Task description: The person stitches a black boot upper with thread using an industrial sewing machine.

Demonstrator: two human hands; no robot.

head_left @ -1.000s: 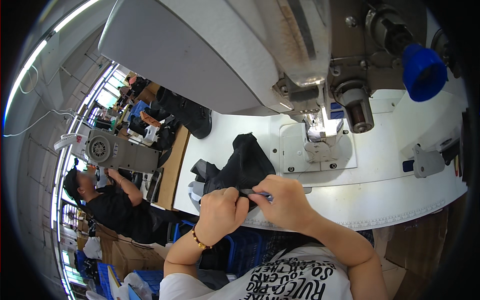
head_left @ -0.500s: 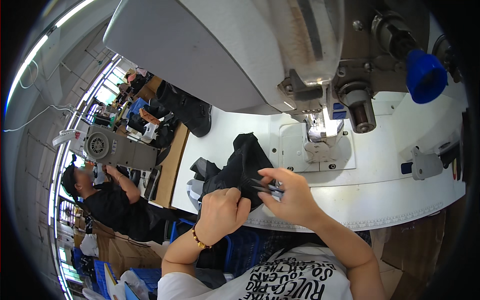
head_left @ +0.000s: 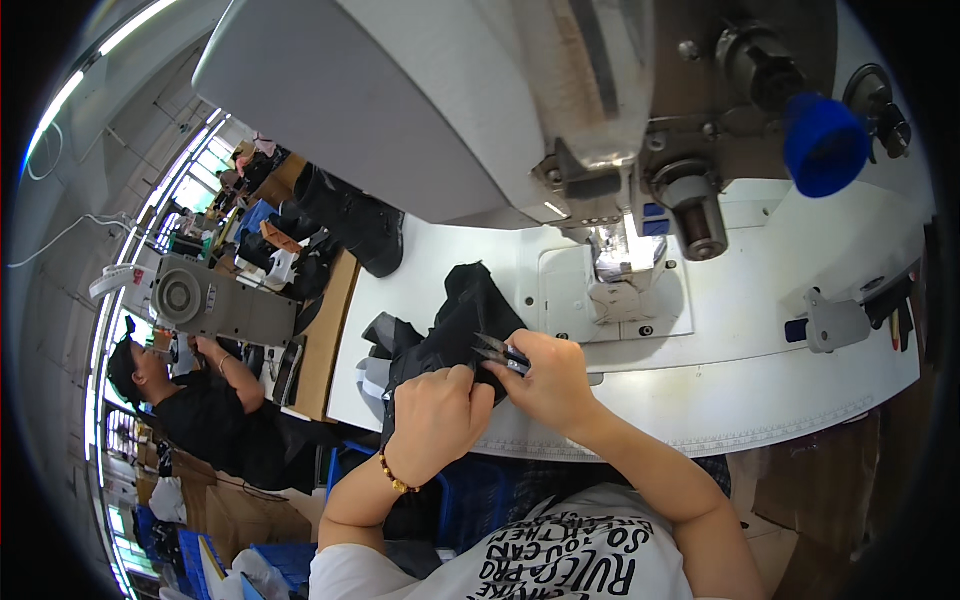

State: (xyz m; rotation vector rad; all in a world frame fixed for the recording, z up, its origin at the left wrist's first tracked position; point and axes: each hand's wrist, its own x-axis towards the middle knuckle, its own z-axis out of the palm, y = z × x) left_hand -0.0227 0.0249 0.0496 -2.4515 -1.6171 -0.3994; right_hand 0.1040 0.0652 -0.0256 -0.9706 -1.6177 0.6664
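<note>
Black clothing covers a co-worker (head_left: 215, 415) at far left, arms raised to a grey machine (head_left: 225, 300). Just right of it, black boots (head_left: 350, 220) lie by the far left part of a white table (head_left: 720, 385). Nearer, a person's left hand (head_left: 437, 415), a beaded bracelet (head_left: 393, 475) at the wrist, presses on the near edge of a crumpled black cloth (head_left: 455, 325); its grip is narrow, fingers curled closed on the fabric. The cloth rests on the table, left of the presser foot (head_left: 625, 285) and well apart from it. To the right, small snips (head_left: 514, 362) point leftward over the cloth, held in the closed grip of the right hand (head_left: 550, 375); whether the blades touch fabric cannot be told. A large sewing machine (head_left: 400, 90) looms above, a blue cone (head_left: 825, 147) at its right. A ruler strip (head_left: 760, 430) curves along the near edge.
</note>
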